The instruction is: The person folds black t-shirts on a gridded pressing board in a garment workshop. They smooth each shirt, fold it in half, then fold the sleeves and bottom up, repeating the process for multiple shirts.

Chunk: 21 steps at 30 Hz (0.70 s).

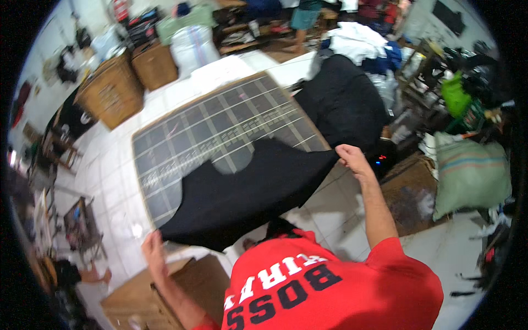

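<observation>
A black fabric piece [236,192] with a rounded neckline-like cut-out is stretched between my two hands. My left hand [154,252] is closed on its near left corner, and my right hand [351,158] pinches the far right corner. The cloth's cut-out side lies over a dark board [203,126] marked with a pale grid, while its near edge hangs past the board toward my red shirt. Part of the grid shows through the cut-out.
Right of the board sits a large heap of black cloth [346,104]. A cardboard box [181,291] stands close by my left forearm. Brown boxes [113,91] and a white sack [192,49] are at the far left, a stuffed green sack [473,173] at the right. A person's leg [301,38] shows at the back.
</observation>
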Tool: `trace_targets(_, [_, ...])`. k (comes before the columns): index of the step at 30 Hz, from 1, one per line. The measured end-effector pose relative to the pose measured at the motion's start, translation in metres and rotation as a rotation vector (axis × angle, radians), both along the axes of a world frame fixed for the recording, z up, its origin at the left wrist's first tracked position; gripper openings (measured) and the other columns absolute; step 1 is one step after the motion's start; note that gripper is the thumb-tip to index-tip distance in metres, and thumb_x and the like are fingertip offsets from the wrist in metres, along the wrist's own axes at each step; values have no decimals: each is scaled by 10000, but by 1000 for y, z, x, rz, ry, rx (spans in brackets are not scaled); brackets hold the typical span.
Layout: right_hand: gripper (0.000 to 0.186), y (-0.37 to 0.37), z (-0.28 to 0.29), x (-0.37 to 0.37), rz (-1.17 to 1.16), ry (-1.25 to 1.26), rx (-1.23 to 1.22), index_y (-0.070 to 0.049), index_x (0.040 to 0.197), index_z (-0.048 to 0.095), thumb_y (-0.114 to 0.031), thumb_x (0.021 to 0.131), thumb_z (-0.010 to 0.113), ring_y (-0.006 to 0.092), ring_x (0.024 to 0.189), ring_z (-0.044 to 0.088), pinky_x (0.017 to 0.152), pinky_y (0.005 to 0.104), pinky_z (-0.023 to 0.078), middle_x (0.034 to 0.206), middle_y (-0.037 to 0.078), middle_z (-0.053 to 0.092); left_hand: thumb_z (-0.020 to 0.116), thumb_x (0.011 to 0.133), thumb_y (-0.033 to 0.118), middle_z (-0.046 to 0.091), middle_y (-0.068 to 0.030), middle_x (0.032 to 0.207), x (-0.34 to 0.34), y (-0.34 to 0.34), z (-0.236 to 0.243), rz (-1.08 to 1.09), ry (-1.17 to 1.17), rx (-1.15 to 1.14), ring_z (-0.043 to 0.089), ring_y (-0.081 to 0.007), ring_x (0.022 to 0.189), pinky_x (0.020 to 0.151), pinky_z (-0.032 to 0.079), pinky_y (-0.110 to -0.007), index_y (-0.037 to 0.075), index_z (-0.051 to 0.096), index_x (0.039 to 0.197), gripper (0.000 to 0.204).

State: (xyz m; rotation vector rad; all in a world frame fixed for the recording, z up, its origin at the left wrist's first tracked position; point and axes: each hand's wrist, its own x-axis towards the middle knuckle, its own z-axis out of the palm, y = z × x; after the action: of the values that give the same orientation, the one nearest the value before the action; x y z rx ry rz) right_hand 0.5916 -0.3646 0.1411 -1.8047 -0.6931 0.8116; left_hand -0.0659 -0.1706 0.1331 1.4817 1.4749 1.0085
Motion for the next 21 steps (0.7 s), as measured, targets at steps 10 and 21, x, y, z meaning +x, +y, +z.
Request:
trace_targets(10, [249, 78, 176, 25, 121, 361, 533, -124, 1080, 619, -362, 1022, 664, 166, 594, 710, 426, 259, 479, 724, -9, 655, 587, 1078, 178, 521, 67, 698, -5, 100, 170, -102, -352, 158, 311, -3, 385, 341, 223, -206, 79, 597, 1022, 114])
trace_targets(21, [275, 313, 180, 116, 318, 396, 610, -46, 1268, 595, -233, 1065, 596, 304, 1108, 713, 927, 454, 608, 1247, 138, 692, 471, 1097, 143, 674, -207, 1172, 82, 282, 190, -187, -527, -7, 718, -344, 1036, 938, 597, -484, -25, 562, 1231, 234])
